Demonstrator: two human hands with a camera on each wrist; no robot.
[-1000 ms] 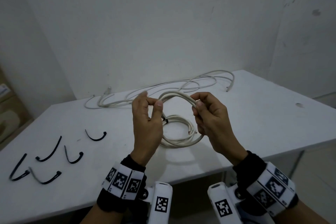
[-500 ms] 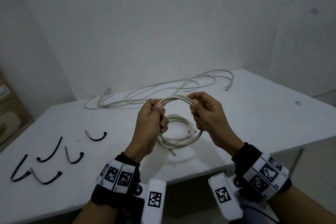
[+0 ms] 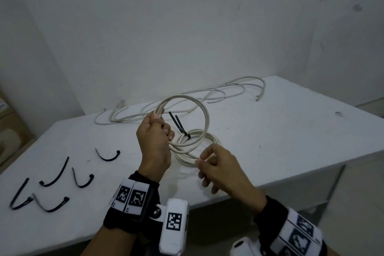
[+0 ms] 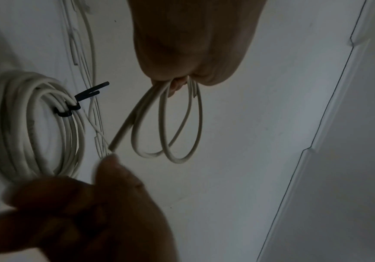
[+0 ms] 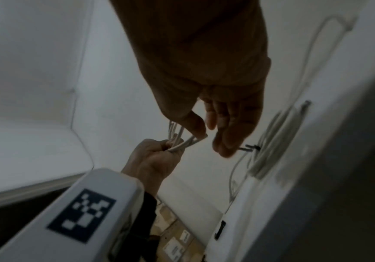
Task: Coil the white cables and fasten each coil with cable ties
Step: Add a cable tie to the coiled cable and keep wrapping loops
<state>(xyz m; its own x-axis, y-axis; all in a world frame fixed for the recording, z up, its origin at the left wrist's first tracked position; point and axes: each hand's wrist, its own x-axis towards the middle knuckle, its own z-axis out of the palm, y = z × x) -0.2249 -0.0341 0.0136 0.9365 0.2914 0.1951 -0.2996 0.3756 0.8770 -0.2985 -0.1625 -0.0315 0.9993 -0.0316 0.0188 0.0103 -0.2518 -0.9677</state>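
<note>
Spanning most of the head view: white rectangular table [image 3: 291, 131] against a pale wall, bearing everything below.
Loose cables: long white cables [image 3: 228, 89] sprawl along the far edge of the table, uncoiled, their ends trailing right and left.
Tied coil: a finished coil of white cable [image 3: 196, 147] lies flat on the table, near the middle, bound on its far-left side by a black cable tie [image 3: 179, 127] whose two tails stick up and to the left.
Held coil: a loop of white cable [image 3: 187, 108] stands lifted above the table, just beyond the tied coil, its strands gathered at its left side.
Left hand: left hand [image 3: 154, 143] grips the gathered strands of the held coil, fingers curled tight round them; the left wrist view shows loops and one cut end hanging from the fist.
Right hand: right hand [image 3: 222, 170] hovers over the near rim of the tied coil, blurred, fingers loosely bent and apart, thumb and forefinger close together with nothing visibly between them.
Spare ties: five curved black cable ties [image 3: 54, 183] lie scattered on the near-left part of the table, well apart from both coils.
</note>
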